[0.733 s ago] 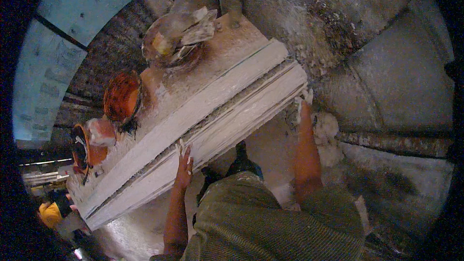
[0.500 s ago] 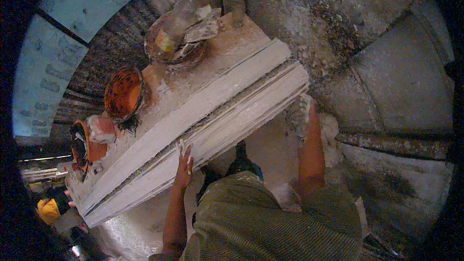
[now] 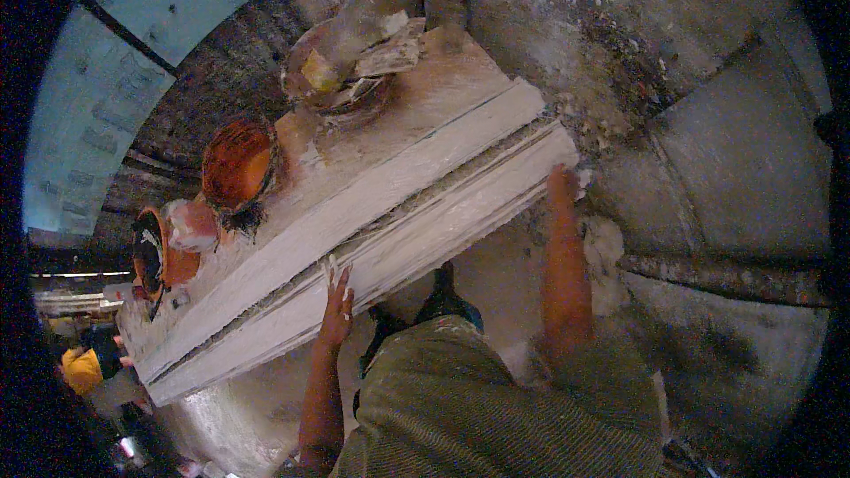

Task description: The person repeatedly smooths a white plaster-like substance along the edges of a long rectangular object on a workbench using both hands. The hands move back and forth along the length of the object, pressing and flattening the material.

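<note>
The near white molding is lying along the table's near edge. The left hand is resting on it, fingers apart; the right hand is apparently touching its right end, too blurred to tell its grip. 1 far white molding is lying alongside; 2 orange containers are standing beyond, left.

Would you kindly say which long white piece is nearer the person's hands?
The lower, ridged piece: the left hand lies over it, the right hand is at its right end; the upper piece lies farther off.
</note>
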{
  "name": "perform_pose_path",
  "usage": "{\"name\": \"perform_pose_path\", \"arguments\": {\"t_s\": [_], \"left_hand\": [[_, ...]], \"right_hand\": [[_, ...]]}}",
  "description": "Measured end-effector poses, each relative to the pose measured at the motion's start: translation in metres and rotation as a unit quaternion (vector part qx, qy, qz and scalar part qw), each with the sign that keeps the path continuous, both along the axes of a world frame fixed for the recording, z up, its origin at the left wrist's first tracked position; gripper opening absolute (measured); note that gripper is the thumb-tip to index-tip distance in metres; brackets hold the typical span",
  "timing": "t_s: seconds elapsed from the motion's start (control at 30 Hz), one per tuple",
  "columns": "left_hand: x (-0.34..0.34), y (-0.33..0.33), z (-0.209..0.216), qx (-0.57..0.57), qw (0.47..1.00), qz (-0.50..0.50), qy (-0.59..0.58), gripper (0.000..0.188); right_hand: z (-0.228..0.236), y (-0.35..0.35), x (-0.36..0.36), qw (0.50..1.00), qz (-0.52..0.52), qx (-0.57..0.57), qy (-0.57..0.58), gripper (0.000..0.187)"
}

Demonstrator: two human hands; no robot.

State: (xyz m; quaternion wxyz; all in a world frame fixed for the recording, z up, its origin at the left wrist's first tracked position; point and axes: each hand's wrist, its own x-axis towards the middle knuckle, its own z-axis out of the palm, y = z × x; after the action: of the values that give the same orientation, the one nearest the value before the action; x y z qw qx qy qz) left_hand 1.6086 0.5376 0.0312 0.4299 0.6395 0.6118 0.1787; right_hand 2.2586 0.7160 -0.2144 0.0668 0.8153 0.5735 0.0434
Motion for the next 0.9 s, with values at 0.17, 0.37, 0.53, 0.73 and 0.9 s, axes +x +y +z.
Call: {"name": "perform_pose_path", "arguments": {"t_s": [0.17, 0.37, 0.53, 0.73, 0.9], "left_hand": [[-0.016, -0.019, -0.012, 0.001, 0.998, 0.055, -0.031, 0.053], [-0.025, -0.029, -0.03, 0.02, 0.999, 0.022, -0.015, 0.054], [-0.025, -0.019, -0.012, -0.003, 0.999, 0.031, -0.038, 0.054], [-0.052, -0.002, -0.01, 0.034, 0.994, 0.002, -0.108, 0.053], [-0.096, -0.016, -0.03, 0.074, 0.996, -0.011, -0.037, 0.053]], "right_hand": [[0.039, 0.035, 0.08, 0.997, -0.032, 0.061, -0.025, 0.023], [0.072, 0.028, 0.09, 0.957, 0.198, 0.186, -0.096, 0.017], [0.052, 0.022, -0.039, 0.956, 0.287, -0.002, -0.058, 0.018], [0.061, -0.041, -0.247, 0.96, 0.276, 0.043, 0.005, 0.025], [0.122, -0.077, -0.36, 0.948, 0.249, -0.092, 0.175, 0.026]]}}
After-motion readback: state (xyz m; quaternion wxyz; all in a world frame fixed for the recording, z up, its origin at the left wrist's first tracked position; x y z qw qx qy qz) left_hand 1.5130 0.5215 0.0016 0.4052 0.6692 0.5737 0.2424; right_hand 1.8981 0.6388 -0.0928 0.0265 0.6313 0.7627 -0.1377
